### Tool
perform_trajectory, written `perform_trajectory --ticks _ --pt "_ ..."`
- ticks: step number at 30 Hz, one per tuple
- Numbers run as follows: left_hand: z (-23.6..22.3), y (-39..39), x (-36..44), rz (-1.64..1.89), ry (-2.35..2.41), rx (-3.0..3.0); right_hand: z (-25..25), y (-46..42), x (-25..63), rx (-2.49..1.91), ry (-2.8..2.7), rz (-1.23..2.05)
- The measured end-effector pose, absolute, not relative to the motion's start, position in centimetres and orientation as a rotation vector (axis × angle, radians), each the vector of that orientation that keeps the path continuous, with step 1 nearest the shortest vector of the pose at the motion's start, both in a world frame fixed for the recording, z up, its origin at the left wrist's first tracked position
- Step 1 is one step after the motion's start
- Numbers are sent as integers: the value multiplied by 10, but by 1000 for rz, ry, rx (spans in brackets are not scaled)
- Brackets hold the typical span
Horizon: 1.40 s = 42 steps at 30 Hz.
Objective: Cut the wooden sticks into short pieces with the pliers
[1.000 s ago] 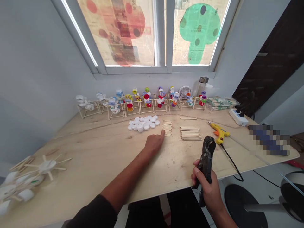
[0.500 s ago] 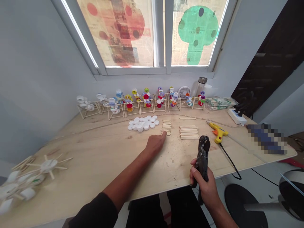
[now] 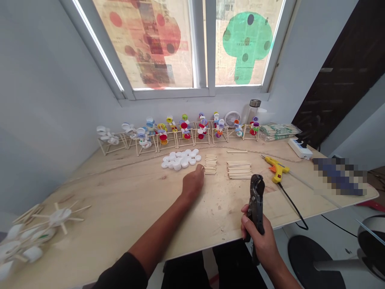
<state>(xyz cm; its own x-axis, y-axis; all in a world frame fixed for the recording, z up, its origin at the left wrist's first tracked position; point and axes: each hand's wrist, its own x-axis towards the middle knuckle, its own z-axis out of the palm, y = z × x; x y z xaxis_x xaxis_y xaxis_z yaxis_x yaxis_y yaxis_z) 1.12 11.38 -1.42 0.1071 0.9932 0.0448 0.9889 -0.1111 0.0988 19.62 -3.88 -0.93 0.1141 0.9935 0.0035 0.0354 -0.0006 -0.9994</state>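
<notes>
My left hand [image 3: 193, 182] is stretched out over the wooden table [image 3: 126, 200], fingers curled down, its tips just left of a small stack of short wooden sticks [image 3: 210, 164]. Whether it grips anything is hidden. A heap of white bottle caps [image 3: 180, 159] lies just beyond it to the left. My right hand [image 3: 261, 240] is at the table's front edge, wrapped round the handles of black pliers [image 3: 256, 200] that point upward. A larger stack of longer sticks [image 3: 240, 169] lies beyond the pliers.
A yellow glue gun [image 3: 276, 167] with a black cord lies to the right, near a white power strip [image 3: 300, 148]. A row of stick-and-cap models [image 3: 180, 130] lines the wall under the window. More white cap models [image 3: 33, 228] sit at the far left. A black stool [image 3: 313, 265] stands below right.
My left hand has drawn back slightly to the left, from the short sticks toward the caps. My right hand with the pliers has stayed put.
</notes>
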Motion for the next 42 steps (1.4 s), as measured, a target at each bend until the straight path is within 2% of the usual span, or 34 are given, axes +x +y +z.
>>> perform_trajectory --ticks 5,15,27,42 --pt "-13 123 7 208 2217 2167 -11 -39 197 -1302 -1187 1098" --pt "-22 127 15 182 2173 2213 -15 -40 196 -1296 -1142 1125" --pt "-12 124 24 169 2182 2153 -14 -41 198 -1289 -1182 1105" --pt "-9 128 26 280 2185 2155 -14 -41 198 -1279 -1173 1091"
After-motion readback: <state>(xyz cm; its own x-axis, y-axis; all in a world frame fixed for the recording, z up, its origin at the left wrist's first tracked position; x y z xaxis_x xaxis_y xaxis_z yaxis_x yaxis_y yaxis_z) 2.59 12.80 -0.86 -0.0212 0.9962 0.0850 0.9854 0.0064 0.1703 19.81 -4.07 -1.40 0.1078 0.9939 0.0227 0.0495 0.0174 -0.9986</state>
